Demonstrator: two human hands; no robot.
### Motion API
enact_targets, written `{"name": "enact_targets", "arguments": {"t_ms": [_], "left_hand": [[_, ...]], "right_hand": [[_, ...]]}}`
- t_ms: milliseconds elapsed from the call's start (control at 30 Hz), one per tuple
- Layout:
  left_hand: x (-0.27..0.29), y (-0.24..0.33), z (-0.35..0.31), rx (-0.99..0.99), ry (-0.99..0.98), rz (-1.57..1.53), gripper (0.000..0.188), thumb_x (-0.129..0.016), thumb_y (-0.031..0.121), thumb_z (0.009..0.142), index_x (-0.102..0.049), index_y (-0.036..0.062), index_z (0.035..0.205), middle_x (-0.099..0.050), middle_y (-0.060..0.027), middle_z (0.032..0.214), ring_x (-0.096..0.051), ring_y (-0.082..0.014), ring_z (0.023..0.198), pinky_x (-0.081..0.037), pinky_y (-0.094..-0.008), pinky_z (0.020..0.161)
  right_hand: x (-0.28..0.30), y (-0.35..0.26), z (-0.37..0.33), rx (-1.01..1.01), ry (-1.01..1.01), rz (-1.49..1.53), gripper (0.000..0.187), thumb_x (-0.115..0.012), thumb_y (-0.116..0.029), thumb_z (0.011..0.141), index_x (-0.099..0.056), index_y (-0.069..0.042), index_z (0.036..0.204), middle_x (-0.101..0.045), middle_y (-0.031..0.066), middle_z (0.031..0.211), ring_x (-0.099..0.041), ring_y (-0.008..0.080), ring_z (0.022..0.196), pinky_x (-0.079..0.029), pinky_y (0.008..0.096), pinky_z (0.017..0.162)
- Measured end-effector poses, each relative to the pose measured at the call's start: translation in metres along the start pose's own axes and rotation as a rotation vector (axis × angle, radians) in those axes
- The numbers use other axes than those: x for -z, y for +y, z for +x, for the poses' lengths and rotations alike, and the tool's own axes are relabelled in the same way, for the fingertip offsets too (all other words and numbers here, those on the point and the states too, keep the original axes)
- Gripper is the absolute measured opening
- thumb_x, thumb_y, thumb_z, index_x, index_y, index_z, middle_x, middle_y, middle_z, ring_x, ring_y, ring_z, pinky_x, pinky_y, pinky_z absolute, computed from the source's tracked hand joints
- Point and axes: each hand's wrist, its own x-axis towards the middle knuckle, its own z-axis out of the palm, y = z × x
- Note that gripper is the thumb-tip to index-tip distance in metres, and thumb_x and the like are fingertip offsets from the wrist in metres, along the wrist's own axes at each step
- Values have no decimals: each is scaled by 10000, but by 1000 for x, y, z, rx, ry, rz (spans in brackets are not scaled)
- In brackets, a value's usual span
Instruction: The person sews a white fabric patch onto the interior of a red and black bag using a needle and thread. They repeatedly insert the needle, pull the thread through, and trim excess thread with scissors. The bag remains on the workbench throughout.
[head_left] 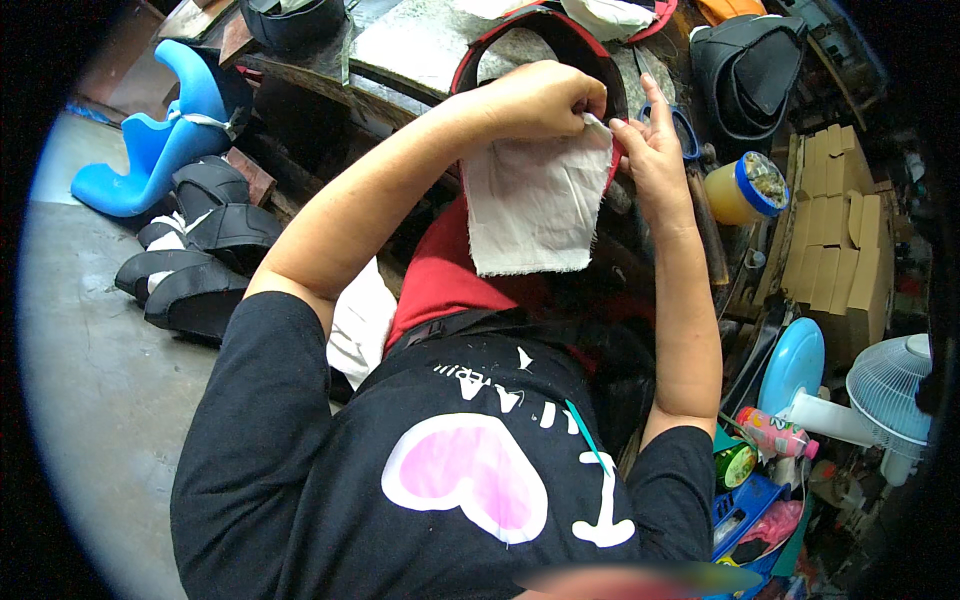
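White cloth [538, 208], red-edged black band [592, 52]

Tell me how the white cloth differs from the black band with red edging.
Colour: the white cloth is plain, while the black band is dark with red along its edge.
Shape: the white cloth hangs fairly flat; the black band curves into an arch.
Edge: the white cloth's lower edge looks frayed, whereas the black band's edge looks smoothly bordered.
Shared: both are beside the left hand and overlap in this view.
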Motion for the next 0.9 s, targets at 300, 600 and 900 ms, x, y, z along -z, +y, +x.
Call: {"name": "enact_targets", "arguments": {"t_ms": [300,600,900], "left_hand": [[9,-5,-3,165,-174,-607,295,-653,299,869,-651,4,853,-639,-60,771,-634,-210,740,-506,-335,766],[-13,9,12,-54,131,293,233,-779,318,774,-732,128,901,-723,-96,872,-716,-313,860,-561,-433,773],[-13,-1,29,-117,91,392,194,-695,216,815,-688,49,913,-693,-167,867,-687,-368,859,-543,-459,763]], "right_hand": [[9,9,0,108,45,95,807,-607,52,928,-179,-107,1593,-608,17,870,-580,44,716,-474,186,591],[8,12,2,130,91,69,813,-638,40,934,-176,-85,1590,-671,50,894,-606,51,726,-492,196,614],[8,22,1,160,49,-54,886,-563,115,921,-58,-115,1611,-689,145,1094,-673,153,945,-562,287,825]]}}
